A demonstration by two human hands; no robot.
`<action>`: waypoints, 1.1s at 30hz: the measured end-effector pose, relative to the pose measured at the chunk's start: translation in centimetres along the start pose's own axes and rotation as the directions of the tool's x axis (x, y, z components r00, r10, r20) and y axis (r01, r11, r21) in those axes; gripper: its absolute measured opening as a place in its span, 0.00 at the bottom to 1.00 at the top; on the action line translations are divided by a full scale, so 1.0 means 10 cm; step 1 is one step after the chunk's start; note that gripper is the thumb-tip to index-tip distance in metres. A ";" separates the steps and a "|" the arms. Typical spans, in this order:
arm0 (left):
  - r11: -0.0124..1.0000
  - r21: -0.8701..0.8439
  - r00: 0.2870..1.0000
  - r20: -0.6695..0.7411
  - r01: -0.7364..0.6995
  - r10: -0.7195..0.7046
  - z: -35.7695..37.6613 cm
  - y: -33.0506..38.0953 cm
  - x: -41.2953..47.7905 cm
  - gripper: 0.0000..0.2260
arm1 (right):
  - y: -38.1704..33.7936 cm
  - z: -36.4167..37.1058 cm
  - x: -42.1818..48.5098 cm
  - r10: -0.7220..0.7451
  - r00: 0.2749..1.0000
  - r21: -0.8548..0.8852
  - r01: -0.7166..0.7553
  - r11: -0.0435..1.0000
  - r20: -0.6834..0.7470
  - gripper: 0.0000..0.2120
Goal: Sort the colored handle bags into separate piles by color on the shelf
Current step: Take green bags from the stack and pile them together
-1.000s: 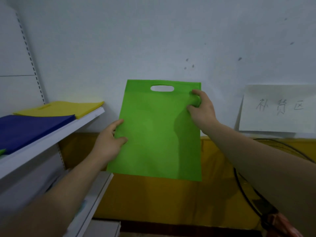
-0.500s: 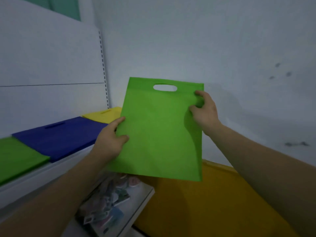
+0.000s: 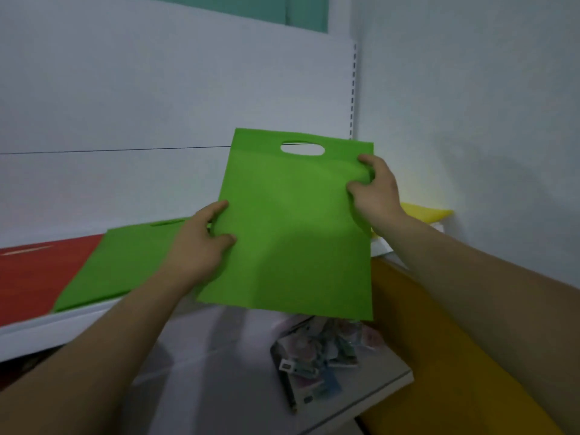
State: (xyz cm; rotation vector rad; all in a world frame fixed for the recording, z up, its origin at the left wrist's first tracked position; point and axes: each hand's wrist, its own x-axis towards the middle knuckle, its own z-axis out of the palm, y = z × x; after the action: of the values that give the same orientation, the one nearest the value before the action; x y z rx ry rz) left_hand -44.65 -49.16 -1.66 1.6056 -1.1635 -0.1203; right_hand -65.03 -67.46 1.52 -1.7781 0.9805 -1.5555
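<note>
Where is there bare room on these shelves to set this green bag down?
The upper shelf is crowded: red bag, green pile and yellow bag cover what shows; the stretch between green and yellow is hidden behind the held bag. The lower shelf has a bare grey patch left of the packets, below the green pile.

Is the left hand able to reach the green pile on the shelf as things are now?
Probably yes. The left hand grips the left edge of the green bag just in front of the green pile on the shelf, with nothing between them. It is busy holding, though.
</note>
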 end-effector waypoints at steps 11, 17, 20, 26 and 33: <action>0.970 0.177 0.979 -0.147 0.168 -0.143 -1.44 -0.66 0.02 0.26 | -0.52 1.77 -0.17 -0.037 0.958 0.056 0.022 0.998 0.286 0.25; 0.879 0.458 0.991 -0.068 0.131 -0.112 -1.70 -0.94 0.00 0.29 | -0.46 2.31 -0.23 -0.033 0.919 -0.045 0.055 0.998 0.392 0.25; 0.852 0.514 0.993 0.005 0.101 -0.121 -1.72 -1.02 -0.02 0.31 | -0.39 2.49 -0.19 -0.038 0.898 -0.109 0.095 0.989 0.438 0.25; 0.799 0.592 0.932 0.223 0.104 -0.286 -1.69 -1.00 -0.08 0.35 | -0.27 2.73 -0.07 0.111 0.698 -0.373 0.235 0.898 0.707 0.34; 0.719 0.690 0.863 0.310 0.084 -0.398 -1.66 -0.92 -0.10 0.52 | -0.15 2.77 -0.01 0.236 0.512 -0.505 0.486 0.713 0.826 0.43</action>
State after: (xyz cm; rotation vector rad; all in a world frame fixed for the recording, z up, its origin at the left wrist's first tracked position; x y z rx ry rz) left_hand -29.49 -37.69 -2.78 2.4724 -1.4212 -0.2867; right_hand -37.49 -67.75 -1.69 -2.7683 0.9140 -0.0599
